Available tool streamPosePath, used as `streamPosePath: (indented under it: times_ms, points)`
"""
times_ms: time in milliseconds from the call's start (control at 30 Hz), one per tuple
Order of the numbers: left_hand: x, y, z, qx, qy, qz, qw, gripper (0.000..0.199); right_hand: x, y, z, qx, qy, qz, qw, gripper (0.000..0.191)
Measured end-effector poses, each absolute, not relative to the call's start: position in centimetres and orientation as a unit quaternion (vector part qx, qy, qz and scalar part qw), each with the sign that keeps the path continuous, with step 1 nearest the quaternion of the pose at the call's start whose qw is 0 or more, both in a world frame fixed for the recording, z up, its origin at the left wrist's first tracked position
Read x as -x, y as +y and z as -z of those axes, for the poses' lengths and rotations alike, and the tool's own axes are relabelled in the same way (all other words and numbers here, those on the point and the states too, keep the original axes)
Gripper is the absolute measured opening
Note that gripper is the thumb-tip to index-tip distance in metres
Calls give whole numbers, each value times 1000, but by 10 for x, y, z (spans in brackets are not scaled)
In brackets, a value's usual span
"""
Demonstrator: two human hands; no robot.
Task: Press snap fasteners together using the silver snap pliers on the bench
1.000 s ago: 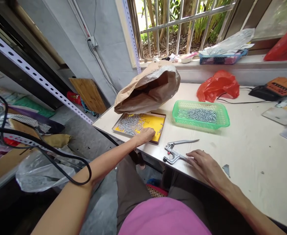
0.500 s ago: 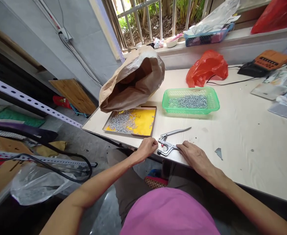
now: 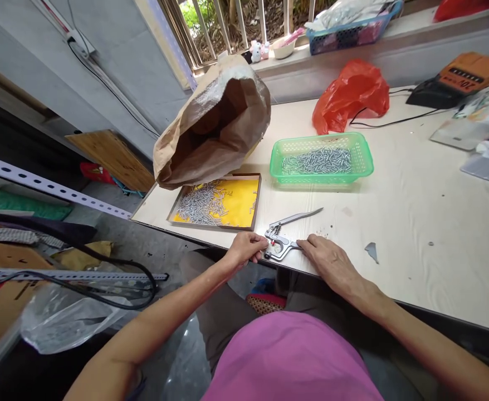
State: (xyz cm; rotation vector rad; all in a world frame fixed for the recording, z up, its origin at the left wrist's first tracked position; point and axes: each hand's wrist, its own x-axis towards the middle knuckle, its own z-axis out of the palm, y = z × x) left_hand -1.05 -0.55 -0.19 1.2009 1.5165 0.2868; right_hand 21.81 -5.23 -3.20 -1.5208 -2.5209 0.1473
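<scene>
The pliers [image 3: 288,245] are smooth metal, the little pins [image 3: 200,203] are shiny metal, and the green basket [image 3: 319,179] is plastic. The paper bag [image 3: 228,161] is crinkly, the red bag [image 3: 351,92] is thin, shiny plastic, and the table [image 3: 395,223] looks smooth. The tray [image 3: 256,206] may be cardboard, but it's hard to tell.

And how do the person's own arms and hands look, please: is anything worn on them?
The left hand and right hand wear no gloves. No sleeve shows on the left arm or right arm, and I see no watch. A ring would be too small to tell. The shirt is pinkish purple.
</scene>
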Motion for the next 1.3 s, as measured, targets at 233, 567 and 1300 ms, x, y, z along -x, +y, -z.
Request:
streamPosePath:
  times_ms: [233,567,1300]
  points:
    - [4,-4,0,-498,666,-79,550,18,-220,-52,27,493,-863,-54,93,30]
    - [0,0,-5,-480,678,4,556,24,-228,-42,21,482,-867,-93,86,26]
    - [-1,-5,-2,-472,682,-19,559,25,-247,16,23,476,-874,-87,41,89]
